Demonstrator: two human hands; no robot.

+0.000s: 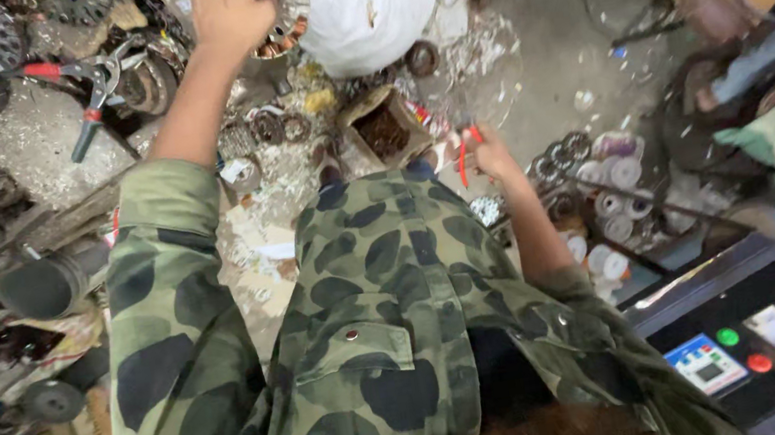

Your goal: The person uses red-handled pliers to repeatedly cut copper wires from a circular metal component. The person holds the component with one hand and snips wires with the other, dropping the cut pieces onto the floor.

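Wound motor stator (280, 31), at 12 o'clock on the littered floor: likely heavy, rigid, copper windings delicate, best gripped by the steel rim; left hand (229, 9) pinches a small metal piece above it, right hand (484, 151) clasps red-handled pliers (465, 151).

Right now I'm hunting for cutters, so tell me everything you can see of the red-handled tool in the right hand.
The red-handled tool shows only thin red handles, looking plastic-coated, poking out of the right hand. The hand's grip closes around them, hiding the head, so its kind is unclear. It is held low beside the camouflage jacket, above the littered workbench.
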